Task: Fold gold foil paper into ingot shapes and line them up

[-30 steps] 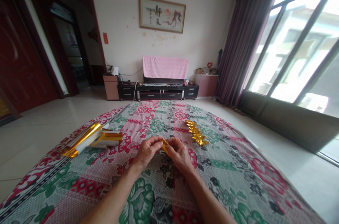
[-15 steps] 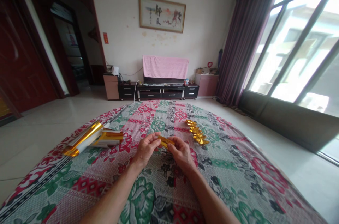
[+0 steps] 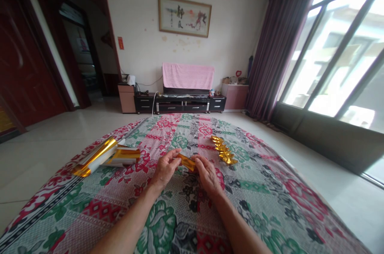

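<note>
A small folded strip of gold foil paper [image 3: 186,161] is pinched between my two hands above a floral cloth [image 3: 180,214]. My left hand [image 3: 166,169] grips its left end with thumb and fingers closed. My right hand [image 3: 208,173] grips its right end, fingers curled. Beyond my right hand, a row of several folded gold paper pieces [image 3: 223,152] lies on the cloth. To the left lies a pile of gold foil sheets [image 3: 105,157].
The cloth covers a round surface in a tiled room. At the far wall stand a low dark TV cabinet [image 3: 180,103] with a pink cloth over the screen, and a framed picture [image 3: 184,16] above. Large windows and a purple curtain are on the right, dark doors on the left.
The gold piece between my hands has turned from upright to lying flat and sideways, and my fingers have shifted along its ends. The camera view has barely moved.
</note>
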`<state>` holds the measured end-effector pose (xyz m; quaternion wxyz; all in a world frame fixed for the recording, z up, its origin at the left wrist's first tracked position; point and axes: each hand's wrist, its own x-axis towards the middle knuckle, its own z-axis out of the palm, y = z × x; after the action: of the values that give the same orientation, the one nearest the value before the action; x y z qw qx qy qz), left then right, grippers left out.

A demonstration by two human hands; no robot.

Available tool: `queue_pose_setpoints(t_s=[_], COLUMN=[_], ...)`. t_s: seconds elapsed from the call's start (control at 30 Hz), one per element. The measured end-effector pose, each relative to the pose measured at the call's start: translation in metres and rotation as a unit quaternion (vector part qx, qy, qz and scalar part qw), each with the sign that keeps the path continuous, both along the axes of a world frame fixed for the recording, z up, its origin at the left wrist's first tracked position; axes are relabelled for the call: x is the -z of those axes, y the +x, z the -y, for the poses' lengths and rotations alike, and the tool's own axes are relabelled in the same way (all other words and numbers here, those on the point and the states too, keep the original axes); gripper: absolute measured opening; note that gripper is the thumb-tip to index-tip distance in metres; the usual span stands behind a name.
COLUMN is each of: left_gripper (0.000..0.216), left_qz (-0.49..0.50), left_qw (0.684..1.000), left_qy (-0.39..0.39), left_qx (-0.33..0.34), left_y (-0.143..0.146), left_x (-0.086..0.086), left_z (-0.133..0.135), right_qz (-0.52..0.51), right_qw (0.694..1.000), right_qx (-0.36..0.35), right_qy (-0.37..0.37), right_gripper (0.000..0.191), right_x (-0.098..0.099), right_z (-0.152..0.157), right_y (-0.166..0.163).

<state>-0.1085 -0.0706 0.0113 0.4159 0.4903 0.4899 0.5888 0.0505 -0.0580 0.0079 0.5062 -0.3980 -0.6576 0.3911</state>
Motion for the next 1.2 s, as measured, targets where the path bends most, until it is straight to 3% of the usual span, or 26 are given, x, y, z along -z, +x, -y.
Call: queue_pose_setpoints(t_s=[0.2,0.47,0.67,1.2], left_gripper=[0.043,0.039,0.038,0.035], left_qz=[-0.028,-0.084,-0.095,-0.035], left_qw=[0.999,0.996,0.995,0.999], left_qy=[0.022,0.036,0.029,-0.017], left_qx=[-0.015,-0.012,-0.013,-0.019], left_y=[0.0,-0.003,-0.003,-0.002], left_x=[-0.003,0.005,0.008,0.005], left_z=[0.001,-0.003,-0.004,-0.002], right_qz=[-0.018,0.06,0.092,0.135], right_qw=[1.0,0.977,0.973,0.962], right_qx=[-0.024,0.071,0.102,0.129], right_qy=[0.005,0.19,0.184,0.197], right_gripper=[0.03,0.009,0.021,0.017], right_x=[0.004,-0.003,0.005,0.01], right_z=[0.001,0.008,0.0,-0.004], right_y=[-0.002,-0.006,-0.007,-0.008])
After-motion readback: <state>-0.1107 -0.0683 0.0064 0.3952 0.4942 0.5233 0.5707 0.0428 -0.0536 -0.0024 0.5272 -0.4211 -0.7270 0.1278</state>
